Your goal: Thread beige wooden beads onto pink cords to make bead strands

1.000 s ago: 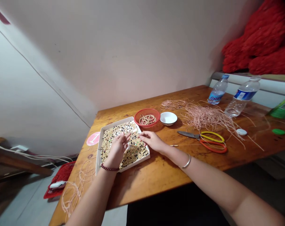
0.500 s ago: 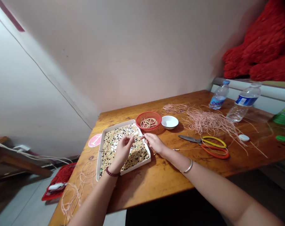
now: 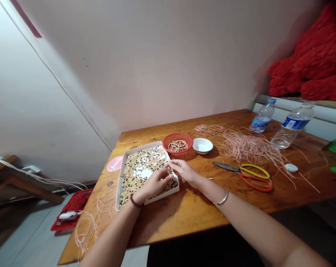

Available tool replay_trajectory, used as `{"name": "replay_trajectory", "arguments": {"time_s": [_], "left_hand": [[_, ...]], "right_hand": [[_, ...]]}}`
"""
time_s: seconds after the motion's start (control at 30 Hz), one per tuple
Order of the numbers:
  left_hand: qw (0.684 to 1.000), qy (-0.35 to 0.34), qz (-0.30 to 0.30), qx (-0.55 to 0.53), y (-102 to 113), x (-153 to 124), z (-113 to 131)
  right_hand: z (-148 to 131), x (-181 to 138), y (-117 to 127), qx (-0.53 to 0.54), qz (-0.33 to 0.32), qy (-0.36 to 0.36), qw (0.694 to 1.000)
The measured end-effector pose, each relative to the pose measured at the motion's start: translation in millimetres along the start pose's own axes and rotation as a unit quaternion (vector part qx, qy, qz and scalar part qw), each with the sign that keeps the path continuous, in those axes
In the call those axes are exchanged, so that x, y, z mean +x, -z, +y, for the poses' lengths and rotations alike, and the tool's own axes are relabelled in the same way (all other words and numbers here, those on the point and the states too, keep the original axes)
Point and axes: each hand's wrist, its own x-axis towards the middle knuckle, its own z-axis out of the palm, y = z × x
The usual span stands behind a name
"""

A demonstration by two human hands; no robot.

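Observation:
Both hands meet over the right side of a shallow white tray [image 3: 118,194] filled with small tan, black, white and green beads [image 3: 134,159]. My left hand [image 3: 156,181] is closed in a pinch, its fingertips against those of my right hand; whatever lies between them is too small to tell. My right hand [image 3: 184,171] pinches at the tray's right rim, apparently on a thin beaded cord [image 3: 210,178]. That cord passes under my right wrist and emerges on the far side with a few beads on it, trailing toward the scissors [image 3: 241,170].
A red basket [image 3: 164,142] with beaded strands stands behind the tray, beside a white bowl [image 3: 202,148]. Pink cords [image 3: 245,144] lie heaped at right, near two plastic bottles [image 3: 260,118]. More loose cord [image 3: 86,230] spreads at the left edge, below a round pink card [image 3: 115,164].
My left hand has moved right, from over the tray's middle to my right fingertips. A bare white patch of tray bottom now shows where it was. The view has shifted slightly.

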Motion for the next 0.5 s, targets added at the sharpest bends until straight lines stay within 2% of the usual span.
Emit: {"name": "replay_trajectory", "arguments": {"time_s": [0.1,0.17,0.27,0.37,0.43,0.5], "left_hand": [[1.000,-0.008,0.021,-0.019,0.7,1.6,-0.4],[0.999,-0.005,0.036,0.015,4.0,1.6,-0.9],[0.986,0.018,0.093,0.137,14.5,-1.9,-4.3],[0.944,0.045,0.182,0.272,26.5,-8.5,-11.5],[0.935,0.084,0.166,0.302,30.4,-12.3,-16.5],[0.938,0.126,0.122,0.299,29.4,-14.1,-20.2]], "right_hand": [[5.5,0.7,-0.6,-0.045,-0.011,0.021,0.999],[7.3,1.0,0.8,-0.073,-0.009,0.025,0.997],[5.7,0.8,4.0,-0.096,0.024,0.039,0.994],[2.4,0.4,6.6,-0.102,0.067,0.046,0.991],[1.9,0.7,7.6,-0.096,0.082,0.040,0.991],[3.4,1.4,8.5,-0.092,0.092,0.032,0.991]]}}
